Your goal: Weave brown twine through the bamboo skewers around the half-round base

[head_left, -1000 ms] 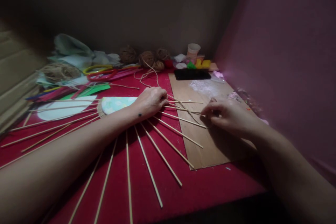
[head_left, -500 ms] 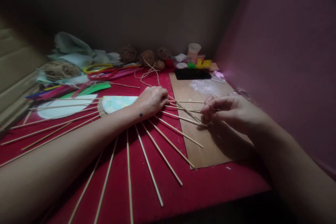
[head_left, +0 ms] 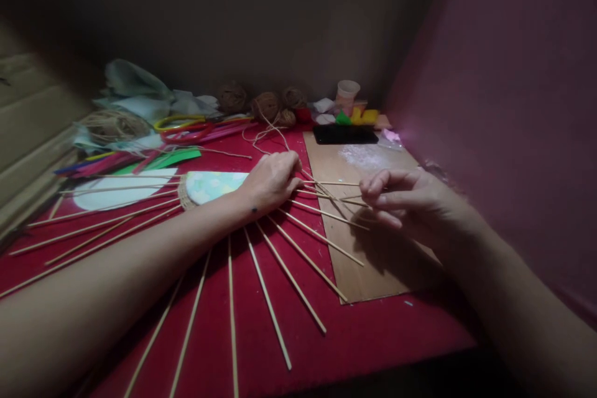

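Note:
Several thin wooden sticks (head_left: 268, 298) fan out over the red table (head_left: 354, 336) from a round pastel disc (head_left: 212, 185) edged with woven twine. My left hand (head_left: 270, 180) presses down on the disc's right edge, where the sticks meet. My right hand (head_left: 408, 202) hovers above the stick tips over a brown board (head_left: 373, 261). Its fingers pinch a strand of jute twine (head_left: 326, 189) that runs back toward my left hand.
Jute balls (head_left: 265, 104), a loose twine bundle (head_left: 112, 125), coloured hoops and paper strips (head_left: 181, 127), crumpled cloth, a paper cup (head_left: 347, 92) and a black phone (head_left: 345, 134) crowd the back of the table. A pink wall stands close on the right.
My right hand has lifted off the board and risen slightly, drawing the twine up. My left hand has stayed on the disc.

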Demonstrator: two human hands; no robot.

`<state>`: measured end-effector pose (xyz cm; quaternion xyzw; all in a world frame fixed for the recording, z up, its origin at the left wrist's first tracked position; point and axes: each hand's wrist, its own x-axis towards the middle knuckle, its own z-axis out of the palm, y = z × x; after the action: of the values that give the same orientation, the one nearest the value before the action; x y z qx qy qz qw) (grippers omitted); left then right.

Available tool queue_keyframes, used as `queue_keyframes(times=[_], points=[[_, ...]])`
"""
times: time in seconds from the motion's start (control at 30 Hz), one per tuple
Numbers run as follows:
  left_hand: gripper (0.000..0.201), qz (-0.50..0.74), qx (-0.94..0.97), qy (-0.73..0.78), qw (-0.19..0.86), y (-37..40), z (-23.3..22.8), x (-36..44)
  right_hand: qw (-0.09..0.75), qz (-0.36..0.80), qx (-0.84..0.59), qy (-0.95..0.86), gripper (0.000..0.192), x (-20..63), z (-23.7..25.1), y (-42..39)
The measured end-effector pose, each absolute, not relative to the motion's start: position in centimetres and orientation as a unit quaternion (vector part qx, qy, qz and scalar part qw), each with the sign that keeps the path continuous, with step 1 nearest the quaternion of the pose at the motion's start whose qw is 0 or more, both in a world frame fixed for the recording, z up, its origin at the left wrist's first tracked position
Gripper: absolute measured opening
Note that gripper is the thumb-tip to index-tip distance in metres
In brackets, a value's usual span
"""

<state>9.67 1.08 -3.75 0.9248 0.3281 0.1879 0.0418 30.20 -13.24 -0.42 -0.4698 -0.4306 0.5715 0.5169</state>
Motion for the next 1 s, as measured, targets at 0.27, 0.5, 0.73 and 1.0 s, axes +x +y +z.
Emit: queue_keyframes(times=[0.27, 0.5, 0.73, 1.0], points=[[0.028, 0.226, 0.956, 0.185, -0.019, 0.4, -4.3, 9.6, 0.528, 0.562, -0.371, -0.517, 0.011, 27.0, -0.2, -13.9], [0.023, 0.259, 0.962, 0.083, 0.029, 0.1, -3.5, 9.2, 0.564, 0.417, -0.310, -0.642, 0.018, 25.7, 1.1, -12.3], [0.023, 0.235, 0.963, 0.109, 0.069, 0.3, 0.2, 5.8, 0.586, 0.180, -0.454, -0.646, 0.026, 25.7, 1.4, -10.1], [0.025, 0.136, 0.980, 0.135, 0.058, 0.9, 0.8, 0.5, 0.301, 0.150, -0.575, -0.746, 0.035, 23.7, -2.8, -7.2]])
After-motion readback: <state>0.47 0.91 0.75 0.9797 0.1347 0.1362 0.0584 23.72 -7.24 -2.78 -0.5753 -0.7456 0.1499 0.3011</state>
